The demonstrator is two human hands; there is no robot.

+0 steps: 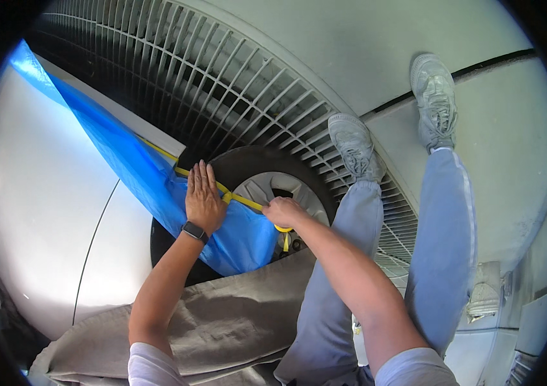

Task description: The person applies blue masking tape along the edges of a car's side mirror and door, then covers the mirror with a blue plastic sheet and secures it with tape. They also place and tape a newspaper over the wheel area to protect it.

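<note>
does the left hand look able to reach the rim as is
Likely yes: the left hand lies on the sheet, close beside the rim, whose upper part shows bare.

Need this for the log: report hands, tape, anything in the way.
Left hand flat over blue sheet and yellow tape. Right hand gripping tape in front of wheel. Brownish cloth along sheet's lower edge, blocking neither hand.

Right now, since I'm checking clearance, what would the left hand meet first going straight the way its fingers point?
Straight on from the left hand, the floor grate seems first, beyond shadow beside the tire; depth there is unclear.
</note>
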